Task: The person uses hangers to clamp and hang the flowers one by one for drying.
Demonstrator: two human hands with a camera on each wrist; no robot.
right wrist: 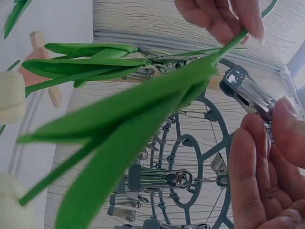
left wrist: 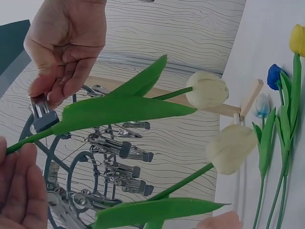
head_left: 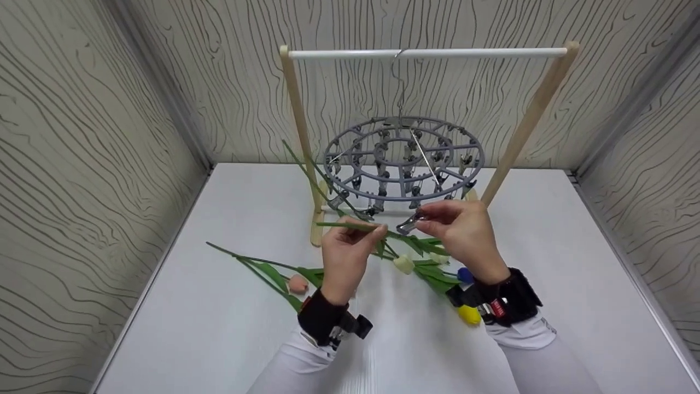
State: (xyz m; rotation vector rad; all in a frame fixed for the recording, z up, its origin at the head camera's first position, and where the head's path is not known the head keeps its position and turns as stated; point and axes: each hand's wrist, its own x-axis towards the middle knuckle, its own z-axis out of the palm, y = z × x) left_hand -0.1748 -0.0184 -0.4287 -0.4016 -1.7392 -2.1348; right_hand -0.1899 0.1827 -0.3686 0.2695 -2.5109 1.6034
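My left hand (head_left: pixel 349 257) pinches the green stem of a white tulip (left wrist: pixel 208 89), whose bloom and long leaves point to the right. Facing it, my right hand (head_left: pixel 471 235) holds a metal clip (right wrist: pixel 251 94) with grey tips between thumb and fingers. The clip's tips are right beside the stem, close to the left fingertips. Above both hands hangs a round grey clip hanger (head_left: pixel 403 198) with many metal clips. At its left front, clips grip the stems of other tulips, among them a second white tulip (left wrist: pixel 231 149).
A wooden stand (head_left: pixel 525 123) with a white top bar (head_left: pixel 465 53) carries the hanger. On the white table (head_left: pixel 569 284), a peach tulip (head_left: pixel 298 283) lies on the left; a blue tulip (head_left: pixel 465 274) and a yellow tulip (head_left: pixel 469 315) lie by the right wrist. Wood-patterned walls enclose the table.
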